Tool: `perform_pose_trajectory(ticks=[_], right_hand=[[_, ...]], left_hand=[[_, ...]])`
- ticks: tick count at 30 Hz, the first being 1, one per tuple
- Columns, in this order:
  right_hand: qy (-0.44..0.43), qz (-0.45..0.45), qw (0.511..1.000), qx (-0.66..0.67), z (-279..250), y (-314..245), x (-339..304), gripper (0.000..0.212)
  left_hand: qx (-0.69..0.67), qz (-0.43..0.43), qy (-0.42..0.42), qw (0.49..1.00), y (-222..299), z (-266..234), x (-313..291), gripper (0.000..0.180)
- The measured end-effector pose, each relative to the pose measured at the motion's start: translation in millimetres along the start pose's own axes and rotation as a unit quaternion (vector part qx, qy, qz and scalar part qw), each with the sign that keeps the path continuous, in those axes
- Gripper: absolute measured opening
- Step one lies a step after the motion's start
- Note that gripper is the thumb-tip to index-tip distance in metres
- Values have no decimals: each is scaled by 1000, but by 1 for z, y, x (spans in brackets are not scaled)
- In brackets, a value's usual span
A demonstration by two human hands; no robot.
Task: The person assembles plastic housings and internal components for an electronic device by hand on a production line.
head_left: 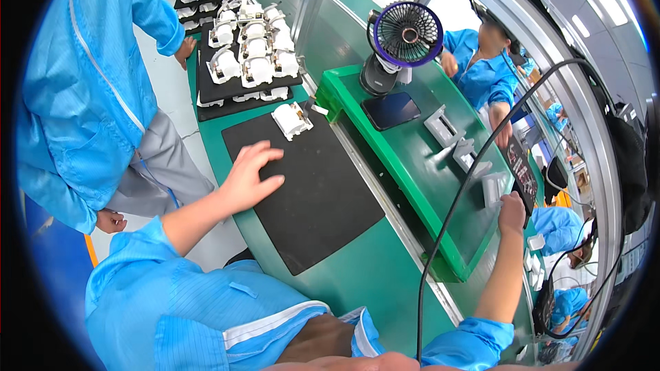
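Observation:
My left hand (251, 175) hovers over the near-left part of a black mat (316, 192), fingers spread and nothing in them. At the mat's far end lies a white plastic assembly (291, 121), apart from that hand. My right hand (511, 213) reaches out to the far right, its fingers closed at the edge of a translucent grey plastic part (492, 189) on the green raised shelf (430, 216). Two similar grey plastic parts, one a frame shape (443, 127) and one a bracket shape (470, 156), lie farther back along the shelf.
Stacked black trays (206, 82) hold several white assemblies at the back left. A purple-rimmed fan (409, 34) and a phone (390, 110) occupy the shelf. A black cable (440, 237) hangs across the view. One co-worker (89, 96) stands left; another (481, 69) sits across.

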State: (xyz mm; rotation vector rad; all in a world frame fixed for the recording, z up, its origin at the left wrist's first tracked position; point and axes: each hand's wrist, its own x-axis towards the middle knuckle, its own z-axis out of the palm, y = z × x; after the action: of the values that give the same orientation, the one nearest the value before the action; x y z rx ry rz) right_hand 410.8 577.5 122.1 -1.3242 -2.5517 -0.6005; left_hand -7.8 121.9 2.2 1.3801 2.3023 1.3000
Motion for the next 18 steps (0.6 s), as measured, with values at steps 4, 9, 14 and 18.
perform_pose_trajectory(ticks=[4, 9, 14, 18], right_hand=[[4, -127, 992, 15, -67, -34, -49, 20], [-21, -133, 961, 240, -136, -129, -150, 25], [-72, -233, 893, 378, -149, -240, -211, 28], [-62, -210, 880, 421, -99, -300, -225, 27]], left_hand=[[80, -23, 126, 989, -14, 18, 65, 81], [98, -43, 95, 990, -36, 23, 114, 85], [-74, -31, 35, 996, 0, 27, 74, 85], [-215, 62, -84, 971, 51, 36, 16, 87]])
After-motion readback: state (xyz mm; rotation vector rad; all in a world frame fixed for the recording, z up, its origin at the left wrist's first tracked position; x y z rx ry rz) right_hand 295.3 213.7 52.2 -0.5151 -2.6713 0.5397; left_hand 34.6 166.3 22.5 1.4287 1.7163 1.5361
